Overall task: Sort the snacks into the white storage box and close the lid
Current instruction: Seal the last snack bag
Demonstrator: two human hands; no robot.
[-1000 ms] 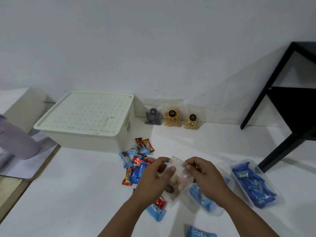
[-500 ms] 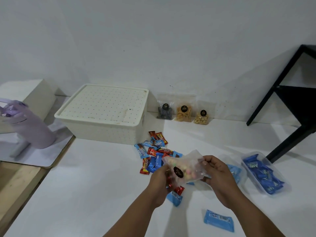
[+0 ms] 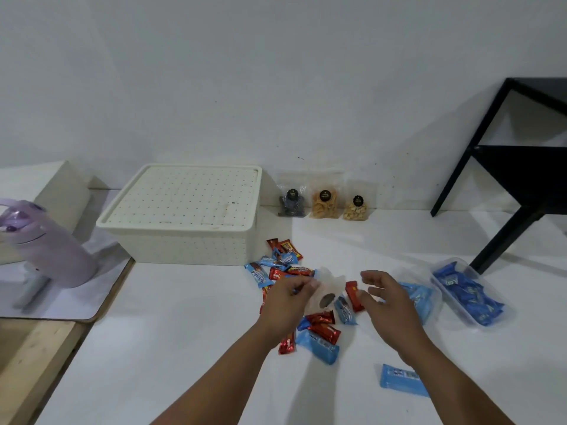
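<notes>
- White box (image 3: 184, 237) sat shut at the back left, nothing visibly sorted, I judged.
- My left hand (image 3: 287, 302) pinched a clear pouch (image 3: 326, 291).
- My right hand (image 3: 388, 305) hung loose, holding nothing.
- Bars (image 3: 319, 328), trays (image 3: 468, 289), three pouches (image 3: 323, 200) remained outside.

Both bare forearms reach in from the near edge of the desk and angle toward each other above its middle. The left hand (image 3: 288, 297) is back-up, its thumb and fingers curled and pinching the edge of a small clear packet (image 3: 326, 291) at its right side. The right hand (image 3: 388, 302) hovers just beside that packet, apart from it, palm turned left, fingers (image 3: 372, 276) loosely spread and slightly bent, gripping nothing. The 2 hands sit at about the same height, with a narrow gap between them.
</notes>
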